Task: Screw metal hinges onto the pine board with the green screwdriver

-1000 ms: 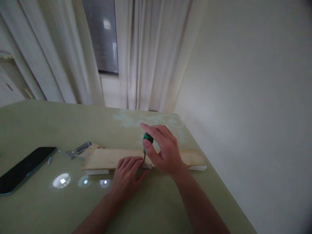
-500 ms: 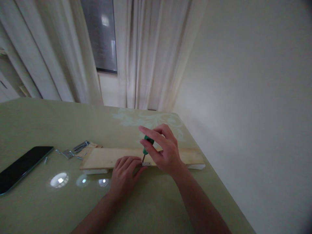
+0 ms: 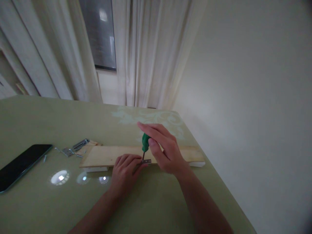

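Note:
A pale wooden board (image 3: 107,155) lies across the green table (image 3: 151,201), resting on white supports. My right hand (image 3: 164,149) is closed round a green-handled screwdriver (image 3: 145,143), held upright with its tip on a small metal bracket (image 3: 147,161) at the board's near edge. My left hand (image 3: 126,170) lies on the table against the board, fingers curled and pressing beside the bracket.
A dark phone (image 3: 21,164) lies at the left. Metal hinges and loose screws (image 3: 74,148) sit by the board's left end. Curtains (image 3: 143,52) and a window (image 3: 99,32) stand behind the table. A plain wall is at the right, past the table's edge.
My right hand's fingers have shifted round the screwdriver handle, turning it a little. The left hand, board and bracket stay put. The view has drifted slightly.

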`<action>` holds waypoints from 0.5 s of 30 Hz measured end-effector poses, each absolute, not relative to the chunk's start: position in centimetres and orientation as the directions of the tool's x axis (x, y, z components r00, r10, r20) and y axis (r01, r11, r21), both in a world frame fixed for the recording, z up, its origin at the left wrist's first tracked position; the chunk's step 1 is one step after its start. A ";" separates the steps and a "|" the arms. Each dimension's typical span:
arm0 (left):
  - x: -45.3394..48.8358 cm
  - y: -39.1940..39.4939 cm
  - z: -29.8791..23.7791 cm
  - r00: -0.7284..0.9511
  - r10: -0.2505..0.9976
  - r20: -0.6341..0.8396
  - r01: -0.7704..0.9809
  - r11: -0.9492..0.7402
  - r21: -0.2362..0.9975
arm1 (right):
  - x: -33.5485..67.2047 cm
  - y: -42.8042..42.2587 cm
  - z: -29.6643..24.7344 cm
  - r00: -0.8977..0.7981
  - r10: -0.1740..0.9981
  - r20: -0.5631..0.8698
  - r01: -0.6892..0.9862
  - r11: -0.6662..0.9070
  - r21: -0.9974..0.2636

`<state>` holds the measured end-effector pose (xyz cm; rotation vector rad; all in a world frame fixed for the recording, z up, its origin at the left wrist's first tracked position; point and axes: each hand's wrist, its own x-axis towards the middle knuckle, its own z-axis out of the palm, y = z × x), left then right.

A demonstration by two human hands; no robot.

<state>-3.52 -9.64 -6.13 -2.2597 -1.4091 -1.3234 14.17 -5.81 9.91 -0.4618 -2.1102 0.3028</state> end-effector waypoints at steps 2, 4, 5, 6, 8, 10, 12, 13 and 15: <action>-3.6 -9.6 -6.2 0.165 0.629 0.759 0.779 -0.556 0.291 | 14.2 -5.9 9.9 -0.502 0.445 0.742 0.199 0.894 -0.401; -3.7 -9.6 -6.2 0.169 0.616 0.769 0.765 -0.574 0.292 | 14.4 -6.0 9.8 -0.447 0.447 0.775 0.276 0.893 -0.356; -3.7 -9.6 -6.2 0.169 0.612 0.773 0.758 -0.582 0.295 | 14.4 -6.0 9.8 -0.417 0.442 0.794 0.318 0.890 -0.328; -3.8 -9.6 -6.2 0.169 0.610 0.774 0.750 -0.589 0.301 | 14.5 -6.1 9.8 -0.399 0.436 0.806 0.344 0.887 -0.309; -3.9 -9.6 -6.2 0.168 0.613 0.772 0.741 -0.595 0.311 | 14.7 -6.2 9.8 -0.405 0.427 0.808 0.331 0.893 -0.306; -3.9 -9.6 -6.2 0.171 0.616 0.769 0.738 -0.598 0.314 | 14.8 -6.3 9.9 -0.452 0.423 0.785 0.260 0.904 -0.338; -4.0 -9.6 -6.2 0.174 0.619 0.766 0.740 -0.595 0.314 | 14.7 -6.3 9.9 -0.486 0.421 0.766 0.210 0.907 -0.365; -4.0 -9.6 -6.2 0.173 0.622 0.763 0.742 -0.592 0.314 | 14.6 -6.3 9.9 -0.481 0.423 0.768 0.213 0.906 -0.365; -4.0 -9.6 -6.2 0.168 0.631 0.757 0.749 -0.582 0.318 | 14.5 -6.3 9.7 -0.423 0.429 0.798 0.265 0.901 -0.344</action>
